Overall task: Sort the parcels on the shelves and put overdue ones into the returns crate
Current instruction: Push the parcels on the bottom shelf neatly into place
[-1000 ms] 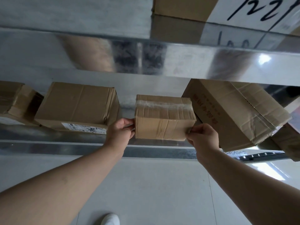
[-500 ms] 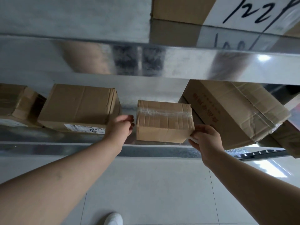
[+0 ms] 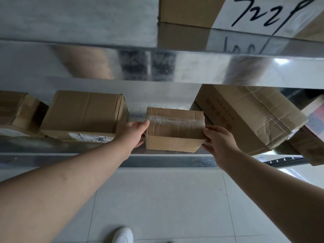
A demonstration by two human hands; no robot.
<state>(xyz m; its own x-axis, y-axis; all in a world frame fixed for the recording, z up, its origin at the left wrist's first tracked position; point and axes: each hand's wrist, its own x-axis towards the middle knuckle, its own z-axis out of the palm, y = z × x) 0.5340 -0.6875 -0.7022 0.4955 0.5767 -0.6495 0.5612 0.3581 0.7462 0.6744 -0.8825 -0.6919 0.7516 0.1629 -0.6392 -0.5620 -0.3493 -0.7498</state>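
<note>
Soft, even daylight; glare on the steel shelf edge (image 3: 280,61); wide-angle bending and slight blur at the edges.

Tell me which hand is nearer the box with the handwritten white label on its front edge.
Left. The left hand sits just right of that labelled box, against the small taped box. The right hand is on the small box's far side.

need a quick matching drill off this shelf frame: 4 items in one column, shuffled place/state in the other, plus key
1. small taped box
2. box with white label
3. large tilted box
4. white shoe

A. on the floor tiles
B. between both hands
C. right of the small box, leaning
D. left of the left hand

Pairs: 1-B, 2-D, 3-C, 4-A. The right hand grips the small box's right edge.
</note>
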